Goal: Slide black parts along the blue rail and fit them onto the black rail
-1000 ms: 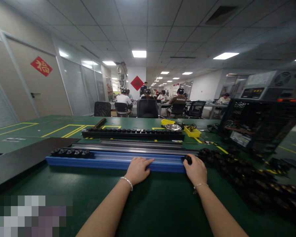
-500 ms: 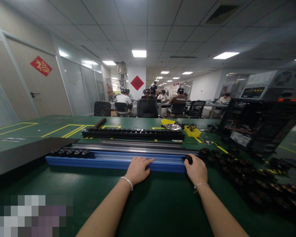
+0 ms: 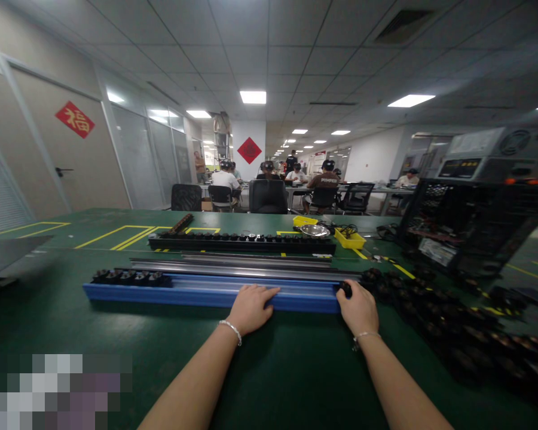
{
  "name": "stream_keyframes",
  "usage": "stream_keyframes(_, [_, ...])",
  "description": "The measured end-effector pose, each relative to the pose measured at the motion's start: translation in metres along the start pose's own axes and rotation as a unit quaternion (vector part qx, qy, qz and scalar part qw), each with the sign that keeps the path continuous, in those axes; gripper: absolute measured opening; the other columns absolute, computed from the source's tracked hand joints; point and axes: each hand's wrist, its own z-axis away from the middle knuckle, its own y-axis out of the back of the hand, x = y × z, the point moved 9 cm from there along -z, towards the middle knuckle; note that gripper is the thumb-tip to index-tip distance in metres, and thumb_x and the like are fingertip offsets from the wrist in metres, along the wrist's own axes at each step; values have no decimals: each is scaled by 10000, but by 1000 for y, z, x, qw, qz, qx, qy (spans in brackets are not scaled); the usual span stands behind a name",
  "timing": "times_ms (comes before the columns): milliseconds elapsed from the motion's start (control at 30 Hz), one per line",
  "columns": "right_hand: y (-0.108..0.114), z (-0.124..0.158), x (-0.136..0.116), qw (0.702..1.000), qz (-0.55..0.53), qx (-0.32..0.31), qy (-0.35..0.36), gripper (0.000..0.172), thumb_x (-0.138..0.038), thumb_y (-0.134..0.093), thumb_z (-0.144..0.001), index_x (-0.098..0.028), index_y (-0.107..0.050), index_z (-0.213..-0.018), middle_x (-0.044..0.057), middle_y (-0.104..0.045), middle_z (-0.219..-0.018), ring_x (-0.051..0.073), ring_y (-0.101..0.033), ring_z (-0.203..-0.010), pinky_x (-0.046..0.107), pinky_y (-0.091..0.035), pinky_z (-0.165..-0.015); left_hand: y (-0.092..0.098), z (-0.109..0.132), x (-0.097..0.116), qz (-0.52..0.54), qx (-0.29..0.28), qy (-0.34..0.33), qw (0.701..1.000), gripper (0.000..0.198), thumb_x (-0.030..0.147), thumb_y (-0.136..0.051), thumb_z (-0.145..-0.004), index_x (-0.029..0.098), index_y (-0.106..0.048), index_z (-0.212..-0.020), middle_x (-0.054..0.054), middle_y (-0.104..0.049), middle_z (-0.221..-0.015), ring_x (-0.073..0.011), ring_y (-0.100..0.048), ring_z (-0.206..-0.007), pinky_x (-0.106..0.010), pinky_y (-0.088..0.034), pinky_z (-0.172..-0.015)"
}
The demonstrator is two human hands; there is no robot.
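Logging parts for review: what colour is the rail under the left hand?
The rail is blue, best seen in the head view.

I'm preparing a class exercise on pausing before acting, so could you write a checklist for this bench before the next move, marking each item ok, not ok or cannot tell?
1. Left hand on the blue rail: ok, fingers spread over it.
2. Right hand gripping a black part: ok, at the rail's right end.
3. Held part's orientation: cannot tell, fingers hide much of it.
4. Row of black parts reaching the left hand: not ok, it stops near the rail's left end.
5. Row fully seated: cannot tell, too small.
6. More parts nearby: ok, a dark pile lies right of the right hand.
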Motion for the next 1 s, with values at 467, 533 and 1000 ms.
stream_keyframes(467, [2,-1,6,1000,-3,1,-21,393,-326,-424,-764,-149,-616,-1057,130,-597,-1150,253,-499,-1104,376,-343,-961,-1,0,-1,3,-4,5,1000,473,313,-462,-818,329,-455,-1291,-11,-647,-1041,-216,-537,-977,-376,-363,-868])
stream_keyframes(533, [4,-1,6,1000,-10,0,-23,397,-323,-426,-760,-144,-614,-1059,124,-611,-1125,244,-530,-1052,360,-355,-950,-1,0,-1,1,1,2,1000,472,312,-466,-817,327,-457,-1288,-8,-646,-1044,-217,-536,-976,-378,-363,-865])
stream_keyframes(1000, [6,-3,12,998,-31,-13,-49,407,-342,-431,-744,-165,-616,-1060,103,-644,-1071,239,-572,-973,346,-405,-886,-1,0,-1,5,-4,4,1000,470,305,-456,-818,321,-459,-1288,-13,-647,-1039,-211,-533,-966,-375,-362,-867])
